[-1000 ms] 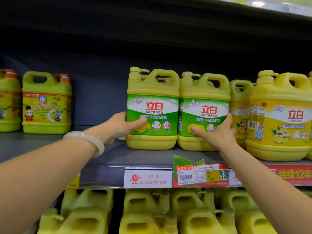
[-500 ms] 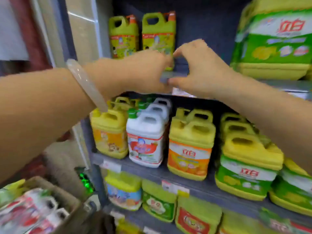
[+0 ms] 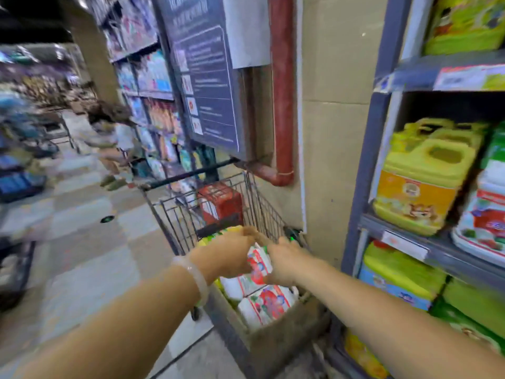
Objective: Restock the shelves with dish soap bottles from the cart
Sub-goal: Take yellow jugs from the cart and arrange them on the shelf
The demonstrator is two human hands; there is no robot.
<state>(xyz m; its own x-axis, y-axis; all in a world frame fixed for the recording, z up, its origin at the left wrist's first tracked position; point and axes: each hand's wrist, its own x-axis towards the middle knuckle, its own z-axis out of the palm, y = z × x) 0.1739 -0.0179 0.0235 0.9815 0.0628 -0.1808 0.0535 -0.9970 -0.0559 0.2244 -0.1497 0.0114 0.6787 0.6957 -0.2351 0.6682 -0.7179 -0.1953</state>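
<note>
Mid-restock, by the look of it, with plenty left to move. Low centre of the frame: both hands down in the wire shopping cart (image 3: 218, 214), closing from either side on a white dish soap bottle with a red label (image 3: 258, 262). Left hand (image 3: 228, 255), pale bangle (image 3: 195, 277) at the wrist, wrapped against the bottle's left side; right hand (image 3: 284, 265) pressed to its right side, fingers curled over the top edge. Impossible to say through the motion blur whether the grip is fully clamped or only closing. Bottle not yet lifted clear, top just above the others in a cardboard box (image 3: 262, 348) at the near end of the cart. Below the hands, at least two more white bottles (image 3: 269, 305) of the same kind waiting in that box, plus something yellow-green (image 3: 218, 233) behind the left hand and a red carton (image 3: 221, 203) farther back in the basket. Right edge of the frame: shelving (image 3: 366, 170) already well filled, yellow jugs with orange labels (image 3: 426, 181) on the middle shelf, white-and-red bottles (image 3: 486, 214) beside them at the far right, green and yellow packs above and below. Likely next: lift, turn right, set beside the matching white bottles. Remaining work roughly equal to what still sits in the cart; amount already shelved not readable here.
</note>
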